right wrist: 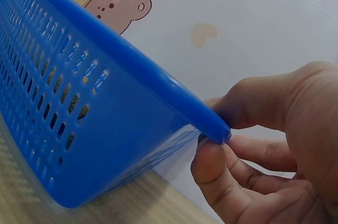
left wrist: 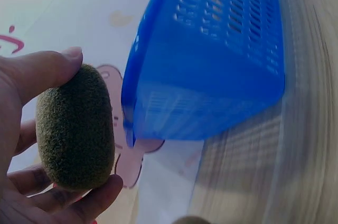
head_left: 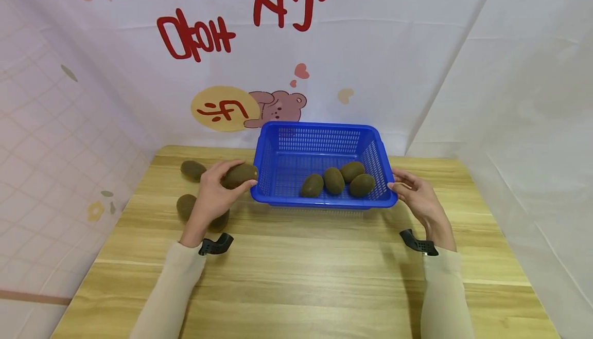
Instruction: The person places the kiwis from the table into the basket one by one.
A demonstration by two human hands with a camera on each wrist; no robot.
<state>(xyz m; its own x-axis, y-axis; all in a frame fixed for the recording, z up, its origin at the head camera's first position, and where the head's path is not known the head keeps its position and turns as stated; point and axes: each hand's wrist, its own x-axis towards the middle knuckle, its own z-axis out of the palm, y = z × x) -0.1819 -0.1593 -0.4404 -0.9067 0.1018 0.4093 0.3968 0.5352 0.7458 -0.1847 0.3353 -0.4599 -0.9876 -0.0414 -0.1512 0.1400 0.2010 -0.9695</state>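
Observation:
My left hand (head_left: pixel 214 190) grips a brown kiwifruit (head_left: pixel 240 175) just outside the left rim of a blue plastic basket (head_left: pixel 319 203). In the left wrist view, the thumb and fingers wrap the held kiwifruit (left wrist: pixel 76 129), which is apart from the basket wall (left wrist: pixel 179 86). My right hand (head_left: pixel 419 197) pinches the basket's right rim; in the right wrist view the thumb and fingers clasp the rim (right wrist: pixel 211 126) from both sides. Several kiwifruit (head_left: pixel 334 180) lie inside the basket toward its front right.
Left of the basket, more kiwifruit (head_left: pixel 192 171) lie on the wooden table (head_left: pixel 306 277), including one (head_left: pixel 186 207) partly behind the left forearm and another (head_left: pixel 220 221) by the wrist. A white printed cloth (head_left: pixel 370 61) hangs behind the table, with cloth at both sides too.

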